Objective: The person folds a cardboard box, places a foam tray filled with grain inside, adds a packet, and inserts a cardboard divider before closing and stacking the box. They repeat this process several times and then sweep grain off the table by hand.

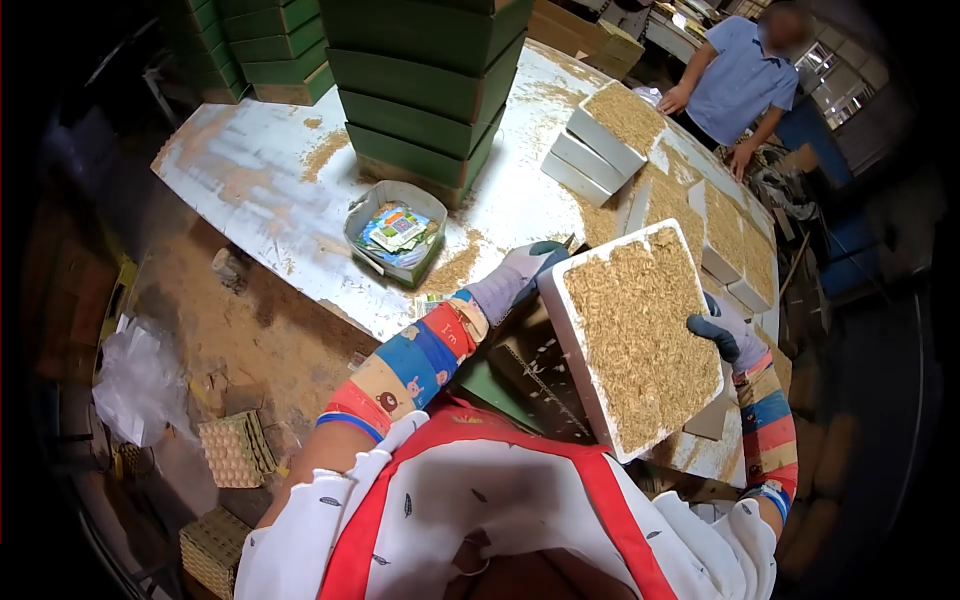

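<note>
A white box filled with wood shavings [645, 335] is tilted in front of me, its filled face up. My right hand [728, 335], in a grey and dark glove, grips its right edge, with fingertips over the shavings. At the upper left corner is my gloved left hand [525, 272], its fingers closed against the box's side and partly hidden. Below the white box stands an open brown cardboard box [535, 375], mostly covered. A grey plastic tub [397, 228] left of my left hand holds printed cards [396, 232].
Green boxes [425, 100] rise in a tall stack at the back. More shavings-filled white boxes [600, 150] stand on the white table [270, 190], toward a person in a blue shirt [745, 75]. Egg trays [235, 450] and a clear plastic bag [140, 380] lie on the floor at left.
</note>
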